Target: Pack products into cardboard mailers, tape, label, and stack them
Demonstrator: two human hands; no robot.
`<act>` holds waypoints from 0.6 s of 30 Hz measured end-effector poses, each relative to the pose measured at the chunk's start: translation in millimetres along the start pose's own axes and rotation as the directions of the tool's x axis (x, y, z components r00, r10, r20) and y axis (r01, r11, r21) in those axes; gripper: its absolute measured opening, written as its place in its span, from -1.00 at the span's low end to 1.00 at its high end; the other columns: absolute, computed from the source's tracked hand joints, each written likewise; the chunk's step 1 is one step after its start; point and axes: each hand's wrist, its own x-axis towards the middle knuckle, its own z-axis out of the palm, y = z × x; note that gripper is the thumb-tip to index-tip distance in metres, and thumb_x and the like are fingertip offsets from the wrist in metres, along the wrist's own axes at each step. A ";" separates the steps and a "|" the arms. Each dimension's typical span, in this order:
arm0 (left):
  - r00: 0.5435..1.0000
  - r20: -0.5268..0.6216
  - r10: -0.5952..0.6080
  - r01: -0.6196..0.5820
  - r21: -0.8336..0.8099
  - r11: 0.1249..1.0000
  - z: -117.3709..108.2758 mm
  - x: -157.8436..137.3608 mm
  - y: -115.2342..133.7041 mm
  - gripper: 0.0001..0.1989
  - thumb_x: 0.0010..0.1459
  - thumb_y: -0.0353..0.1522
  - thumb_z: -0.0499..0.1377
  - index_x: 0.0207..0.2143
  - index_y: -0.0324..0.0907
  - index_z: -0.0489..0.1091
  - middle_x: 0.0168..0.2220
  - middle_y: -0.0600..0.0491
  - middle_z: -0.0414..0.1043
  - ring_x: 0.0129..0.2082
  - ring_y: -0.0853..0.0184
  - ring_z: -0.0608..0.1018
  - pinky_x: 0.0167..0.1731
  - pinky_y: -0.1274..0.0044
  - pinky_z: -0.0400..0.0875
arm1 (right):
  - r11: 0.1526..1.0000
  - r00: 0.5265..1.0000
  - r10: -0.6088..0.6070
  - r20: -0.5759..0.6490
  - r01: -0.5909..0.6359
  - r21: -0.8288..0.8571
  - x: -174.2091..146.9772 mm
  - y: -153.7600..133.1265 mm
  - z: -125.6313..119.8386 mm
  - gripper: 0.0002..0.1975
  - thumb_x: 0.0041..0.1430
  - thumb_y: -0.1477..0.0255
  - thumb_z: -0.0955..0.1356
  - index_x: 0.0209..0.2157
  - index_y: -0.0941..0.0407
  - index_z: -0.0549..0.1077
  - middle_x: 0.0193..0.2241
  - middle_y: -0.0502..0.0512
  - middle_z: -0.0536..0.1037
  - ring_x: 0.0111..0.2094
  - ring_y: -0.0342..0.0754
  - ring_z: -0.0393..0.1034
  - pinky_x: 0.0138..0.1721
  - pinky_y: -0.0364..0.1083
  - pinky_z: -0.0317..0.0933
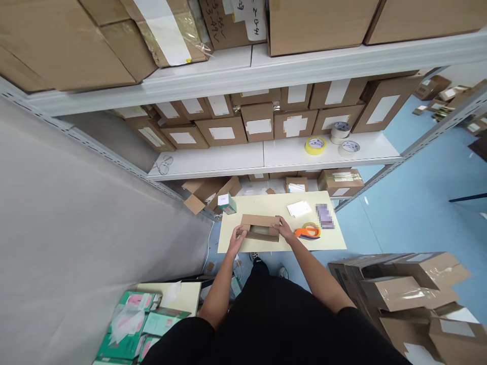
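A small brown cardboard box (pixel 262 221) with raised flaps lies at the front of the pale yellow table (pixel 331 242). Its top gapes, and something pale shows inside that I cannot make out. My left hand (pixel 236 240) grips the box's left end, thumb at the opening. At the right end, my right hand (pixel 284 228) holds the edge by its flap. Just right of that hand rests an orange tape dispenser (pixel 307 231) with a roll of tape. White paper labels (pixel 299 208) lie behind it. A small green and white box (pixel 227 203) stands at the table's back left corner.
Behind the table, a shelf rack (pixel 213 163) holds many labelled cartons. A yellow tape roll (pixel 315 146) and pale tape rolls (pixel 349 147) sit on it. Open cartons (pixel 399 294) stand on the floor at right. Green packages (pixel 127 324) lie on a surface at lower left.
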 end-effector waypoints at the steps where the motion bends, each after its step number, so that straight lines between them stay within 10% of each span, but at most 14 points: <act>1: 0.999 -0.032 -0.011 0.011 0.001 1.000 2.1 2.7 -1.7 -0.28 0.06 0.03 0.35 0.17 -0.11 0.32 0.13 -0.15 0.44 0.14 0.14 0.49 0.16 0.39 0.34 | 1.000 1.000 0.014 0.015 -0.014 0.013 -0.1 0.2 0.0 -0.27 -0.13 0.16 0.52 0.13 -0.07 0.41 0.05 0.07 0.55 0.06 0.17 0.44 0.08 0.10 0.35; 8: 0.980 -0.158 -0.119 0.136 0.100 0.986 13.7 35.5 5.5 -0.25 -0.03 -0.13 0.46 0.17 -0.17 0.36 -0.05 -0.14 0.56 -0.05 0.12 0.61 0.06 0.34 0.45 | 0.983 0.986 0.168 -0.014 -0.166 0.081 -4.9 1.0 -1.1 -0.37 0.13 -0.06 0.38 0.20 -0.16 0.40 0.29 0.07 0.39 0.28 0.15 0.26 0.14 0.15 0.27; 18: 0.987 0.069 -0.145 0.141 0.062 0.988 7.9 62.7 13.7 -0.45 -0.06 -0.31 0.47 0.01 -0.15 0.45 0.00 -0.12 0.60 0.03 0.09 0.61 0.12 0.28 0.45 | 0.991 0.997 0.074 -0.001 -0.074 0.112 -7.2 15.5 10.9 -0.07 -0.07 0.13 0.56 0.34 -0.13 0.24 0.21 0.10 0.46 0.20 0.13 0.38 0.26 0.17 0.24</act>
